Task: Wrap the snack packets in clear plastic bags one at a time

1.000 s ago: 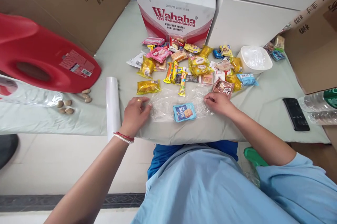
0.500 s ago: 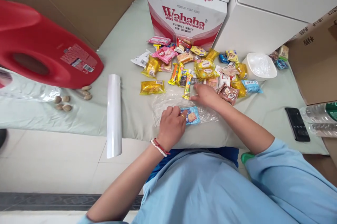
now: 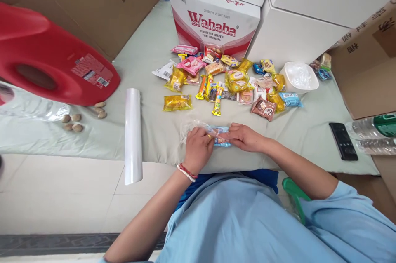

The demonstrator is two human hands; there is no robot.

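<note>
A blue snack packet (image 3: 222, 141) lies near the front edge of the table, with clear plastic wrap (image 3: 188, 125) bunched at its left and apparently folded over it. Curled fingers of my left hand (image 3: 199, 145) hold the packet's left end together with the wrap. From the right, my right hand (image 3: 247, 137) is closed at the packet's other end, its index finger stretched over the top and pressing on the wrap. Part of the packet is hidden under the fingers. Just beyond stands a pile of wrapped snacks (image 3: 239, 81), including a yellow snack stick (image 3: 218, 101).
To the left lie a white roll (image 3: 133, 135), brown nuts or stones (image 3: 76, 127) and a big red jug (image 3: 62, 57). A Wahaba-style red and white carton (image 3: 216, 24) is behind the snacks. At right are a white bowl (image 3: 314, 83), a black phone (image 3: 343, 141) and clear bottles (image 3: 365, 127).
My right hand has come back from the snack pile to the blue packet. The plastic wrap that was spread out at right is drawn in over the packet. My left hand stays on it.
</note>
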